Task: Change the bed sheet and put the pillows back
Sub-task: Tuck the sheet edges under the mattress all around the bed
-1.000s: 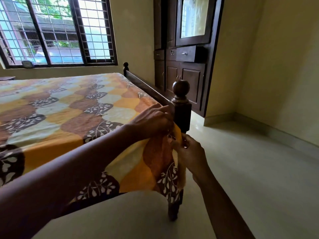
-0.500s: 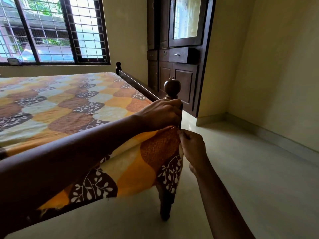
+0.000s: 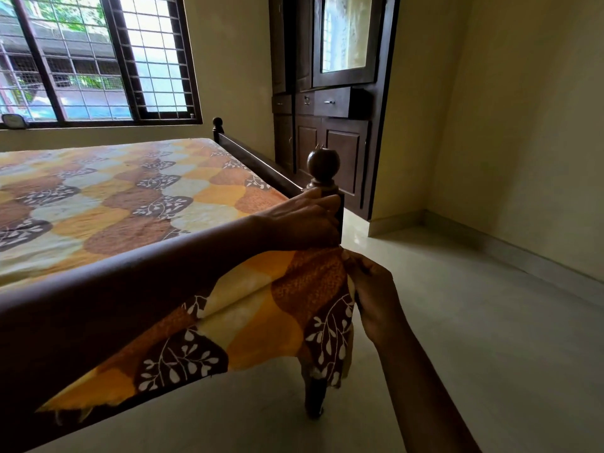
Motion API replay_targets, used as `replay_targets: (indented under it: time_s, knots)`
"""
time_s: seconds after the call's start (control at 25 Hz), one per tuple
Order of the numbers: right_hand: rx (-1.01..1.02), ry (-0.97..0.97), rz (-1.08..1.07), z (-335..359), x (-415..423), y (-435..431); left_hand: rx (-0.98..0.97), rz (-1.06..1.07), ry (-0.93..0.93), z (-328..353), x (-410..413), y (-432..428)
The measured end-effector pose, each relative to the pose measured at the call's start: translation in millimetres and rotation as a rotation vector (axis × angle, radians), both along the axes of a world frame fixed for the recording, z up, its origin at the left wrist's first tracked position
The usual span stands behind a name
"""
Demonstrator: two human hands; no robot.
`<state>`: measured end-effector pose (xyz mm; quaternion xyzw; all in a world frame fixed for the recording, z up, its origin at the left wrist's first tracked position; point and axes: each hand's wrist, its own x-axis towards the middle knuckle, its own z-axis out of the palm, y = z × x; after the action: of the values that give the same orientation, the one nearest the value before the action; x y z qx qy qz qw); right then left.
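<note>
Centre frame: left hand (image 3: 300, 220) rests on the bed sheet (image 3: 130, 204) corner beside the bedpost (image 3: 323, 163), grip unclear; right hand (image 3: 372, 289) pinches the hanging edge, best pulled taut downward.

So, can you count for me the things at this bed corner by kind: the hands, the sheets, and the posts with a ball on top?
Hands: 2 (left hand, right hand)
Sheet: 1
Posts: 2 (near post, far post)
Total: 5
</note>
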<state>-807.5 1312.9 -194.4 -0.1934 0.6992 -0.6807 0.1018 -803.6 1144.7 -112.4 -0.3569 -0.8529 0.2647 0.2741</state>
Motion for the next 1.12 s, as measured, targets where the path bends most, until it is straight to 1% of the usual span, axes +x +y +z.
replay_targets:
  time_s: [0.12, 0.2, 0.28, 0.36, 0.44, 0.48, 0.52, 0.56, 0.6, 0.64, 0.72, 0.76, 0.8, 0.88, 0.92, 0.96, 1.0, 1.04, 1.08, 1.12]
  knots:
    - [0.177, 0.286, -0.213, -10, 3, -1, 0.049, -0.032, 0.003, -1, -5, 2]
    - [0.27, 0.39, -0.234, -11, 16, -6, 0.043, 0.002, 0.017, -2, -4, 7]
    - [0.355, 0.416, -0.2, -17, 15, -19, 0.065, 0.051, -0.013, -1, -2, 6]
    - [0.386, 0.435, -0.189, -21, 9, -21, 0.088, 0.069, -0.005, -7, 1, 4]
    - [0.356, 0.438, -0.112, -24, -5, -15, 0.198, 0.124, 0.051, -16, 10, 6]
    - [0.362, 0.439, -0.039, -25, -10, -10, 0.307, 0.201, 0.065, -23, 19, 9]
    - [0.38, 0.437, 0.032, -26, -16, -6, 0.453, 0.298, 0.08, -32, 30, 15]
    - [0.383, 0.412, 0.1, -28, -22, -4, 0.638, 0.381, 0.11, -42, 42, 24]
    - [0.36, 0.355, 0.153, -31, -29, -6, 0.858, 0.441, 0.143, -54, 57, 36]
    - [0.316, 0.28, 0.202, -34, -34, -7, 1.127, 0.47, 0.138, -67, 73, 49]
    - [0.183, 0.127, 0.276, -41, -36, -11, 1.756, 0.45, -0.002, -91, 101, 82]
    - [0.123, 0.069, 0.301, -43, -36, -13, 2.033, 0.471, -0.083, -102, 111, 96]
    - [0.083, 0.02, 0.326, -49, -35, -14, 2.235, 0.549, -0.159, -116, 118, 105]
    - [0.049, -0.042, 0.363, -55, -33, -10, 2.516, 0.734, -0.353, -138, 121, 108]
    - [0.05, -0.072, 0.387, -58, -33, -8, 2.663, 0.796, -0.479, -148, 120, 106]
    - [0.048, -0.103, 0.405, -62, -34, -6, 2.804, 0.799, -0.618, -157, 118, 105]
    - [0.04, -0.13, 0.41, -66, -35, -3, 2.933, 0.744, -0.726, -164, 118, 106]
    - [0.032, -0.151, 0.408, -68, -36, -1, 3.046, 0.645, -0.774, -170, 117, 108]
    - [0.027, -0.168, 0.41, -68, -36, 1, 3.105, 0.544, -0.764, -175, 115, 112]
    - [0.017, -0.191, 0.423, -68, -35, 0, 3.13, 0.462, -0.709, -180, 114, 115]
